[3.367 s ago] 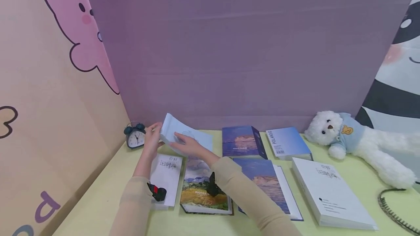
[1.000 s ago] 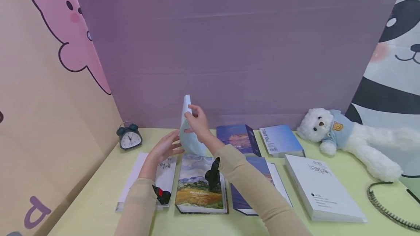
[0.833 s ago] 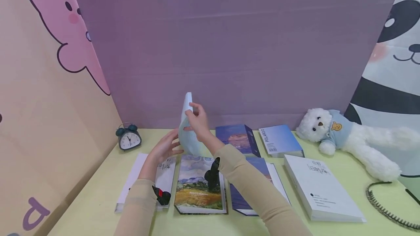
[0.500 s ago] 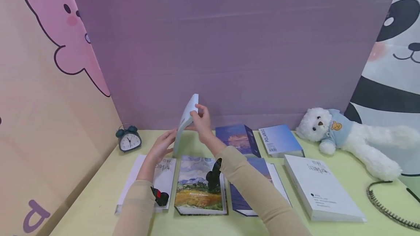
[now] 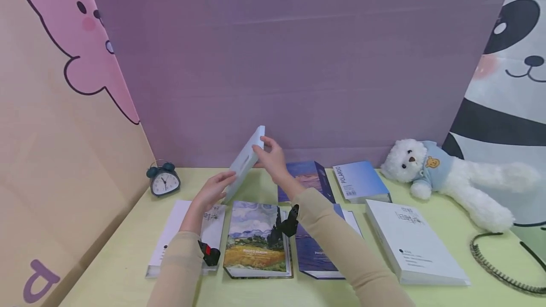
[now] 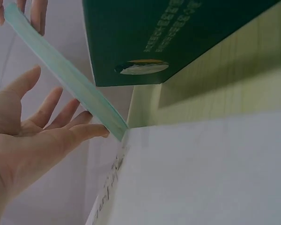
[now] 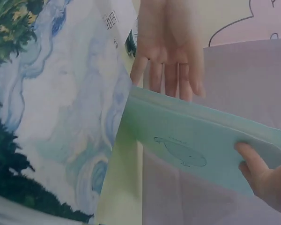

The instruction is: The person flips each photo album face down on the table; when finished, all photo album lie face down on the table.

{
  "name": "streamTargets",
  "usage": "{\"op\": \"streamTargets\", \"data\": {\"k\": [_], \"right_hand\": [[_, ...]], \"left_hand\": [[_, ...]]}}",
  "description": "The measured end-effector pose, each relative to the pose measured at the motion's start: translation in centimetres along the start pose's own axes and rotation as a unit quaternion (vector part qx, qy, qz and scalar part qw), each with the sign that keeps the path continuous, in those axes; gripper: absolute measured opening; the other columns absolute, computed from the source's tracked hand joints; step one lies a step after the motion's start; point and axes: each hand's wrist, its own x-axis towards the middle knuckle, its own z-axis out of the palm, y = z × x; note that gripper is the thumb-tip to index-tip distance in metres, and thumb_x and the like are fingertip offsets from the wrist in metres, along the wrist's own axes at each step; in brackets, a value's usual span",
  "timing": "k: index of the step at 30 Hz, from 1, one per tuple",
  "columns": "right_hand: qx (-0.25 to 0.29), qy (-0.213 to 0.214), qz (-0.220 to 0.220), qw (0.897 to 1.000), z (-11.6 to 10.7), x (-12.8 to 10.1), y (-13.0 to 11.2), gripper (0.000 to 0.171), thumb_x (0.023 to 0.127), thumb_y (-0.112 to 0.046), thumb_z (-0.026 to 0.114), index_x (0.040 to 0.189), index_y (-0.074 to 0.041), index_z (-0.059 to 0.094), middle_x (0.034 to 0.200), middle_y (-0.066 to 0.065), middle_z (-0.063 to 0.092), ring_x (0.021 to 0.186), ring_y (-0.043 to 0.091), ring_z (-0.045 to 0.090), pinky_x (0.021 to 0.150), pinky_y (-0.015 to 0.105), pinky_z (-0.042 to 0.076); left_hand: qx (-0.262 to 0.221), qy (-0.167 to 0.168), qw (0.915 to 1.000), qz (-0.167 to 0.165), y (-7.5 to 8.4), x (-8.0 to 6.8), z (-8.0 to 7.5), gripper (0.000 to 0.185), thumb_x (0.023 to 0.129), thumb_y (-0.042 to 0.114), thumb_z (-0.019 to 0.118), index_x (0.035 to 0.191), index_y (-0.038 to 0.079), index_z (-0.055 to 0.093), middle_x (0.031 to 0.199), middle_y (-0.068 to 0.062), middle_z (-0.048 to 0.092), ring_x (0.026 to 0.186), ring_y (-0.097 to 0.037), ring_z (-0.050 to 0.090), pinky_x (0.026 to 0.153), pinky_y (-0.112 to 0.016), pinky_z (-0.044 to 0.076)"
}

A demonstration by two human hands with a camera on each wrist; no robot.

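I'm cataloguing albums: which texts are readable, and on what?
"PHOTO ALBUM": landscape album
"POLAROID": blue album
"PHOTO", rest covered: front seascape album
"旧时光", apparently: right white album
"d": left wall
Unreadable (small, blurred or partly covered): text on left white album, clock, green cover, held album; small print.

Six books (image 5: 256, 243) lie on a pale green table (image 5: 113, 269). A little clock (image 5: 165, 182) stands on the left. A toy bear (image 5: 441, 165) and a dark band (image 5: 490, 267) lie on the right.
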Motion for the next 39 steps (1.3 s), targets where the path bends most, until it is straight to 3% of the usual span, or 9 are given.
{"op": "streamTargets", "data": {"k": [7, 11, 16, 24, 29, 34, 39], "right_hand": [[-0.075, 0.004, -0.006, 0.997, -0.9, -0.5, 0.6, 0.046, 0.093, -0.022, 0.059, 0.134, -0.004, 0.05, 0.131, 0.015, 0.053, 0.116, 0.028, 0.054, 0.09, 0.038, 0.051], [-0.091, 0.016, 0.018, 0.996, -1.6, -0.9, 1.2, 0.042, 0.093, -0.02, 0.059, 0.131, -0.003, 0.053, 0.13, 0.015, 0.054, 0.121, 0.028, 0.05, 0.097, 0.04, 0.046], [-0.102, 0.013, 0.064, 0.993, -2.5, -1.1, 2.4, 0.044, 0.092, -0.016, 0.059, 0.133, -0.001, 0.051, 0.135, 0.018, 0.049, 0.124, 0.031, 0.047, 0.1, 0.043, 0.043], [-0.152, -0.009, 0.093, 0.984, -3.1, -1.1, 4.8, 0.046, 0.092, -0.017, 0.059, 0.134, -0.002, 0.05, 0.14, 0.016, 0.046, 0.126, 0.034, 0.045, 0.102, 0.046, 0.042], [-0.18, -0.033, 0.107, 0.977, -2.9, -1.3, 5.3, 0.047, 0.093, -0.017, 0.057, 0.136, -0.001, 0.047, 0.143, 0.016, 0.043, 0.131, 0.034, 0.041, 0.104, 0.048, 0.039], [-0.21, -0.052, 0.128, 0.968, -2.8, -1.4, 5.5, 0.049, 0.093, -0.019, 0.057, 0.137, -0.001, 0.046, 0.144, 0.017, 0.041, 0.131, 0.035, 0.04, 0.104, 0.048, 0.039], [-0.22, -0.072, 0.159, 0.96, -2.8, -1.4, 5.9, 0.056, 0.092, -0.022, 0.06, 0.139, 0.0, 0.042, 0.146, 0.018, 0.038, 0.132, 0.037, 0.038, 0.105, 0.05, 0.037]], "left_hand": [[0.011, 0.001, 0.9998, -0.015, -0.6, 0.0, -0.2, 0.052, 0.1, 0.031, 0.044, 0.142, 0.002, 0.037, 0.15, -0.019, 0.03, 0.14, -0.036, 0.024, 0.114, -0.052, 0.02], [0.035, 0.002, 0.9991, -0.026, -0.8, -0.1, -0.1, 0.054, 0.1, 0.033, 0.043, 0.142, 0.001, 0.037, 0.148, -0.021, 0.031, 0.138, -0.037, 0.027, 0.113, -0.052, 0.023], [0.078, 0.019, 0.9963, -0.031, -1.0, -0.1, 0.0, 0.051, 0.1, 0.033, 0.043, 0.14, 0.002, 0.042, 0.146, -0.02, 0.037, 0.136, -0.037, 0.032, 0.112, -0.051, 0.026], [0.19, 0.036, 0.9811, -0.016, -0.7, -0.3, 0.6, 0.057, 0.097, 0.044, 0.045, 0.135, 0.002, 0.05, 0.138, -0.021, 0.048, 0.127, -0.04, 0.042, 0.103, -0.052, 0.038], [0.198, 0.021, 0.979, -0.043, 0.2, -1.1, 0.8, 0.05, 0.1, 0.031, 0.043, 0.137, -0.002, 0.044, 0.141, -0.024, 0.042, 0.131, -0.041, 0.037, 0.107, -0.054, 0.033], [0.211, 0.007, 0.9758, -0.058, 0.3, -1.1, 0.8, 0.051, 0.101, 0.031, 0.039, 0.14, -0.002, 0.041, 0.144, -0.024, 0.038, 0.134, -0.041, 0.033, 0.108, -0.053, 0.031], [0.212, 0.015, 0.9754, -0.061, -0.2, -0.7, 0.6, 0.052, 0.101, 0.032, 0.039, 0.14, -0.002, 0.04, 0.144, -0.024, 0.039, 0.133, -0.041, 0.034, 0.108, -0.053, 0.031]]}}
